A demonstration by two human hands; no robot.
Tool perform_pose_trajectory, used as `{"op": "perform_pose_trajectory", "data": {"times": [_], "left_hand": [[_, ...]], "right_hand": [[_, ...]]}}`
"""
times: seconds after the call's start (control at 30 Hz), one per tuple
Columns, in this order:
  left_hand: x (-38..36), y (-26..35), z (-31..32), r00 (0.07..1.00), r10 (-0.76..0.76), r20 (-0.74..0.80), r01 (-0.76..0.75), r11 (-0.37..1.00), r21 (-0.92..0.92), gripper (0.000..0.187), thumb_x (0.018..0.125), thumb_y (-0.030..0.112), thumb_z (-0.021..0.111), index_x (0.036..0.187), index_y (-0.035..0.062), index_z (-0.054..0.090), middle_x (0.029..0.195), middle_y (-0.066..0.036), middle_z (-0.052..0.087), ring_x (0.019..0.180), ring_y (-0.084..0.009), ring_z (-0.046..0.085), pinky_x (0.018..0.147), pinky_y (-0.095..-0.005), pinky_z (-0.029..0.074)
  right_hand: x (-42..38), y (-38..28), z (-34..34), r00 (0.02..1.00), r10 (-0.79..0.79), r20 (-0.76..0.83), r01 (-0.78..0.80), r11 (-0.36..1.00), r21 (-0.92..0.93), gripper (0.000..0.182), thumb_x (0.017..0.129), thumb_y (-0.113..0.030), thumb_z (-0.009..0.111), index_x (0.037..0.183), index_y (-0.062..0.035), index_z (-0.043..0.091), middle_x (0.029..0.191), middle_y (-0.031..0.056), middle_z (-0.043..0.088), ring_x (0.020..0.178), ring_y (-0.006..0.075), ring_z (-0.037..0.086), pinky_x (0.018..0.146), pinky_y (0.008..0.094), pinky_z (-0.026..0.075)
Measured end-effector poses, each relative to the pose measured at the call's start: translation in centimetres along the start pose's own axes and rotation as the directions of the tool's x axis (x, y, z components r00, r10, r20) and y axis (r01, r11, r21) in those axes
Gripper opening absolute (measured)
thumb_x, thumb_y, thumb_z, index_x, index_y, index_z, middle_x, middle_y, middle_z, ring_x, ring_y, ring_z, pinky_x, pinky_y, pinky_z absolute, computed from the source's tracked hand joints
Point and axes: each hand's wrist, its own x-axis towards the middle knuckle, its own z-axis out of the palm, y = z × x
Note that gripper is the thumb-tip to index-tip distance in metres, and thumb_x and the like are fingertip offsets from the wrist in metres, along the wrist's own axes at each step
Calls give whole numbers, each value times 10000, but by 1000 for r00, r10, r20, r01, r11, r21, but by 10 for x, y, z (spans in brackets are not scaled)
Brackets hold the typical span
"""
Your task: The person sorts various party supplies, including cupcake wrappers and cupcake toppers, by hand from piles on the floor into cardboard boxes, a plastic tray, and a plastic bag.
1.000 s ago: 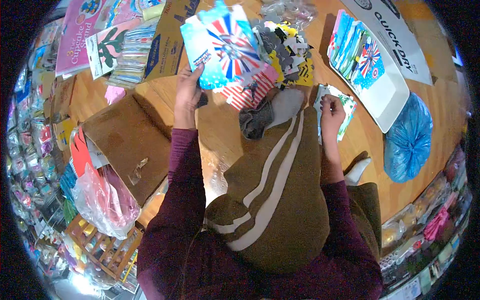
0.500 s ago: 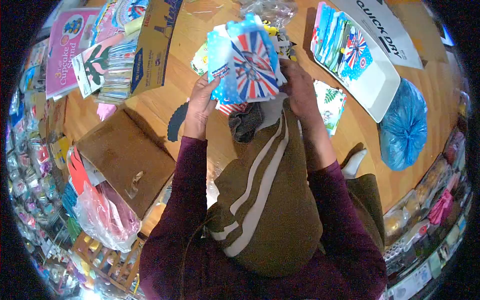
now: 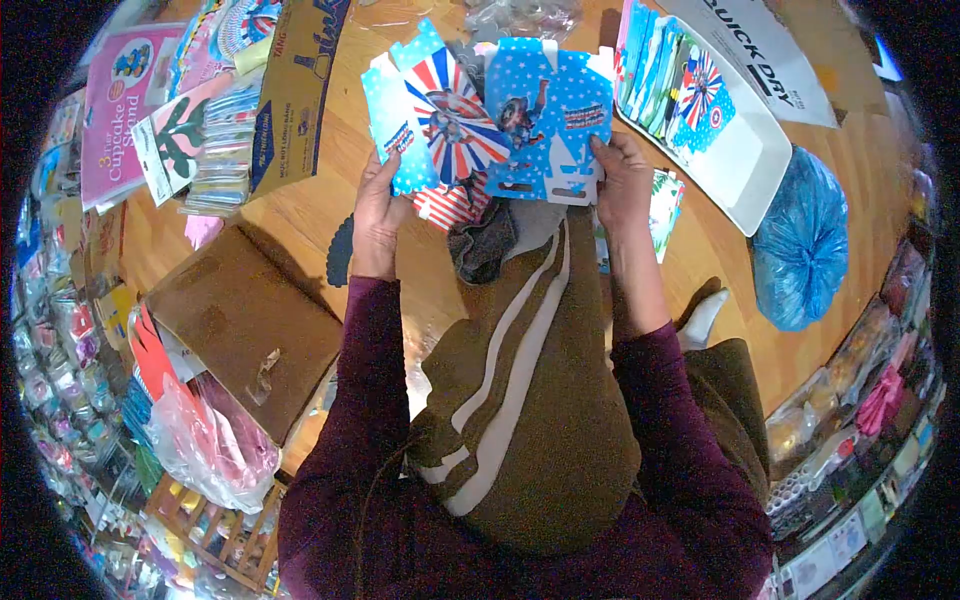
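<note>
My left hand (image 3: 378, 205) is closed on the lower left edge of a flattened card box (image 3: 450, 115), printed with a red, white and blue sunburst on starry light blue. My right hand (image 3: 624, 180) grips the right edge of a second flattened card box (image 3: 550, 120), blue with white stars and cut-out slots along its bottom. Both pieces are held up side by side, their inner edges meeting or overlapping. Below them, a red-and-white striped piece (image 3: 445, 205) shows in part, beside my foot in a dark grey sock (image 3: 482, 242).
At the upper right, a white tray (image 3: 750, 190) holds several upright printed cards (image 3: 655, 75). A tied blue plastic bag (image 3: 800, 240) lies beside it. To the left are a brown cardboard box (image 3: 245, 320), a printed carton (image 3: 300, 100) and a pink cupcake stand pack (image 3: 125, 110). Leaf-printed cards (image 3: 665, 210) lie on the floor.
The printed pieces, stacked together before, are now spread apart, one per hand. My right hand has moved from behind the stack to the right edge of the second piece.
</note>
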Motion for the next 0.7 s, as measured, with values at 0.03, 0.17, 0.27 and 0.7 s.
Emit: {"op": "perform_pose_trajectory", "data": {"times": [0.03,0.17,0.27,0.7], "left_hand": [[-1,1,-1,1000,4,0,-4,1000,3,314,835,93,497,1146,65,466,1085,-56,546,955,-162,539,813,-323,448],[-2,1,4,1000,21,12,-22,999,40,317,848,121,485,1159,73,455,1093,-51,541,946,-165,545,792,-319,460],[1,1,7,999,17,41,-18,1000,25,306,861,134,470,1160,77,447,1078,-47,547,919,-158,554,763,-308,470],[4,-4,21,989,-47,142,19,980,197,308,865,124,463,1161,40,446,1080,-69,548,905,-145,556,779,-289,459]], "right_hand": [[3,1,-2,1000,0,2,0,1000,0,122,745,17,599,859,25,556,745,65,603,626,97,543,579,218,446],[10,6,-8,997,-77,-20,77,997,-26,113,733,43,602,832,15,556,730,60,605,599,86,540,556,211,445],[8,1,-5,998,-61,-30,61,998,-6,113,725,55,604,814,9,552,729,61,606,592,89,540,551,214,446],[3,-7,-6,995,2,102,1,999,-32,124,748,62,568,856,5,553,807,64,617,673,94,562,598,214,460]]}}
